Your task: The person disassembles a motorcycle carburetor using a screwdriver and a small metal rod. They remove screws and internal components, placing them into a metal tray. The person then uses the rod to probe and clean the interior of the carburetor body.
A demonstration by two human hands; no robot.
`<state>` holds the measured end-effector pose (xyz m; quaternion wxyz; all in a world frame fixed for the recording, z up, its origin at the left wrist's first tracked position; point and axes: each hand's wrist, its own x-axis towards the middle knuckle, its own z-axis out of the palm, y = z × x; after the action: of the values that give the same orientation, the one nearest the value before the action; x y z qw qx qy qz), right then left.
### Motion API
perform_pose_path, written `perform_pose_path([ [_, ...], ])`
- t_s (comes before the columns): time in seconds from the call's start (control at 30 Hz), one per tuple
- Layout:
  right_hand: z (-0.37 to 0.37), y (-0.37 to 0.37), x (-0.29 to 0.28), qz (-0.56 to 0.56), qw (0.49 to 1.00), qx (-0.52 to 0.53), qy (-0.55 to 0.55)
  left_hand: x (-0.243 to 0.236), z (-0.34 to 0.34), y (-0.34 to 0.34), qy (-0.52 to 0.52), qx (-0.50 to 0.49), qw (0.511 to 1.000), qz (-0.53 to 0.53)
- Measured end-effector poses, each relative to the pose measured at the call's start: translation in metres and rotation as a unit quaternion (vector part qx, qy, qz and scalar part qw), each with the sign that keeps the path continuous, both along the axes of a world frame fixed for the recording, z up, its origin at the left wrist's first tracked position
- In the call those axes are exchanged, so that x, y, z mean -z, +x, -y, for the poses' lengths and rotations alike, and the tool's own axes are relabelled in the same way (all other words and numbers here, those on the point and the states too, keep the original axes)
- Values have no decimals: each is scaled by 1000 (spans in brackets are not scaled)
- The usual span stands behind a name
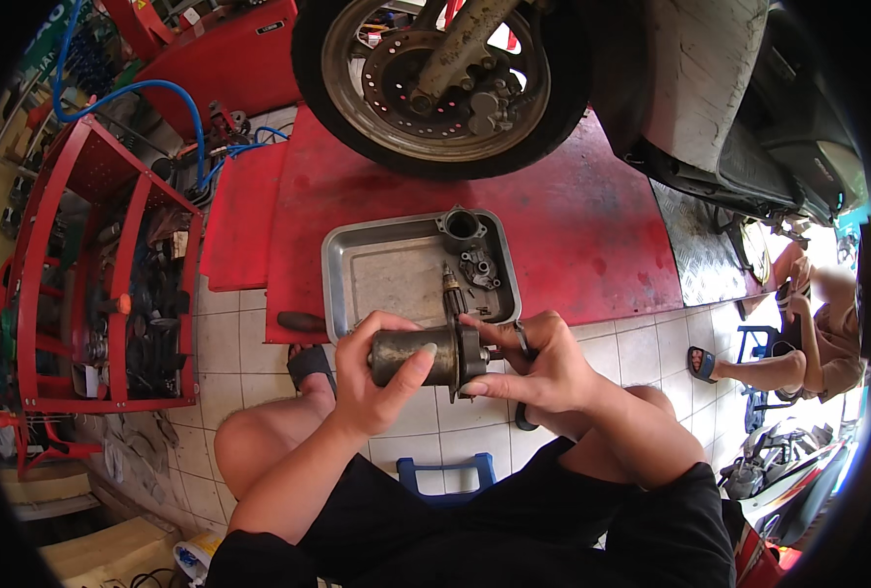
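Observation:
A worn metal cylinder with a flanged end, which looks like a starter motor (394, 353), is held level between my two hands over the near edge of a tray. My left hand (384, 387) wraps round its body, thumb across the front. At the right, my right hand (553, 367) grips the dark flanged end (472, 355), thumb below and forefinger above. Behind it, a steel tray (332, 279) holds a round hollow housing (462, 227), a small cast metal part (478, 269) and a shaft-like part (451, 281), partly hidden by the flange.
The tray rests on a red lift platform (602, 265), beside a dark tool handle (301, 320). A scooter's front wheel (445, 162) stands beyond. A red shelf rack (122, 284) is at left, with a blue air hose (185, 93). Another person (827, 343) sits at right.

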<state>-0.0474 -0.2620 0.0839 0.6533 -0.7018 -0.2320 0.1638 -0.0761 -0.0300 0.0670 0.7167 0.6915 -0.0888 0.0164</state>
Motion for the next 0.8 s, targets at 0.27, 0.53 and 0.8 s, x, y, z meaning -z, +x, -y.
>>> perform_pose_path([
  [0.27,-1,0,-8,161,983,-1,-87,3,4,-7,-61,-2,995,-84],
  [0.53,1,-5,-8,114,992,-5,-59,8,3,-13,-23,-15,999,-46],
  [0.8,-4,9,-14,-15,995,24,-99,-7,10,7,-95,-19,981,-169],
])
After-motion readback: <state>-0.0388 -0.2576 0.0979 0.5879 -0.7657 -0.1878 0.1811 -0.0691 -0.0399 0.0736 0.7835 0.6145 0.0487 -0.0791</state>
